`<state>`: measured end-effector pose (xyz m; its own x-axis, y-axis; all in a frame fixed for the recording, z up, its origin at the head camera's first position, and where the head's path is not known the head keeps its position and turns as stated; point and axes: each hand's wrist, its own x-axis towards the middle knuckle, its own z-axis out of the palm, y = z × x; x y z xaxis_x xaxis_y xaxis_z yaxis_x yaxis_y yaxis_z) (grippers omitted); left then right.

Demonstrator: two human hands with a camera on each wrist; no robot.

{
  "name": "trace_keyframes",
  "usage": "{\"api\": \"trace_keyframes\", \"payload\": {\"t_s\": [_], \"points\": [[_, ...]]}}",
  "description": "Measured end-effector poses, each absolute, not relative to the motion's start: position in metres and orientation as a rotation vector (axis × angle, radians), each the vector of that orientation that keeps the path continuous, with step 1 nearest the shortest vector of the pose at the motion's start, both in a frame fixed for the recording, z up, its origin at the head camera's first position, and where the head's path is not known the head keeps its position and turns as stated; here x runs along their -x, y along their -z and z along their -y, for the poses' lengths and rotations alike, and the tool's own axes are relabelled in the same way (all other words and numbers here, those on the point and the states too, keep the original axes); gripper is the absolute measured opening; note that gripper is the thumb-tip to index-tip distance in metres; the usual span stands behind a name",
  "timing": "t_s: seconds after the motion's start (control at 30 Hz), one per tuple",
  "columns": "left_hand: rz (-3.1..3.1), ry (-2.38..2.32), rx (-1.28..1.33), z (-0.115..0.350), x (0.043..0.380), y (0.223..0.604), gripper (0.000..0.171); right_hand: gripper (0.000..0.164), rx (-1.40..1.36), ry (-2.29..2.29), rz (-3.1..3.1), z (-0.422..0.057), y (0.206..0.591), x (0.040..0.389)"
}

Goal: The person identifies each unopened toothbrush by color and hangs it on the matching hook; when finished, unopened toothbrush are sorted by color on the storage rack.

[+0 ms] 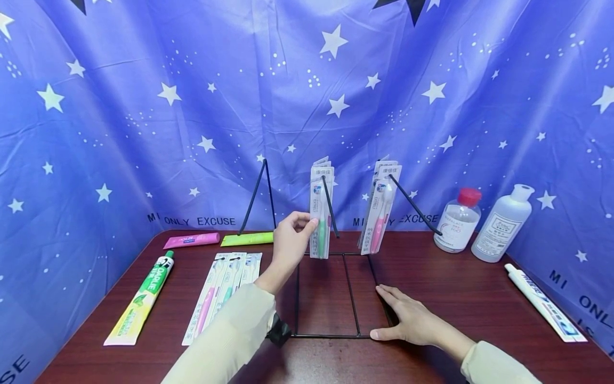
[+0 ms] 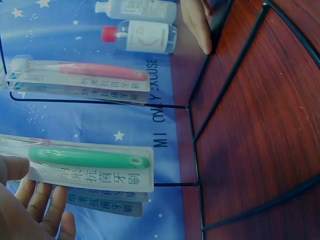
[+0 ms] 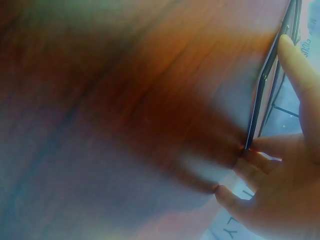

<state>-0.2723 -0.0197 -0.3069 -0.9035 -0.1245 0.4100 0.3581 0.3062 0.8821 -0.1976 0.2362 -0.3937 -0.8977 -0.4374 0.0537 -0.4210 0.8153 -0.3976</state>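
A packaged green toothbrush (image 1: 322, 234) hangs at the front of the middle prong of a black wire rack (image 1: 352, 290). My left hand (image 1: 290, 240) pinches its left edge, thumb in front and fingers behind, as the left wrist view shows. More packs hang behind it. On the right prong hangs a packaged pink toothbrush (image 1: 381, 229), with others behind. My right hand (image 1: 412, 320) rests at the right side of the rack's base, thumb near the front corner. In the right wrist view its fingertips (image 3: 225, 192) touch the tabletop and frame.
Several packaged toothbrushes (image 1: 208, 298) lie left of the rack, beside a yellow-green toothpaste tube (image 1: 141, 301). Behind them lie a pink tube (image 1: 192, 240) and a lime tube (image 1: 247, 239). A red-capped bottle (image 1: 458, 221), a white bottle (image 1: 502, 224) and a white tube (image 1: 544, 303) are at right.
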Motion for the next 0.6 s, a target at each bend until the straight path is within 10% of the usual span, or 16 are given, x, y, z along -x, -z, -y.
{"api": "trace_keyframes", "payload": {"t_s": [0.6], "points": [[2.331,1.315,0.406,0.093,0.238,0.318,0.022,0.097,0.727,0.617,-2.977,-0.238,0.397,0.2]]}}
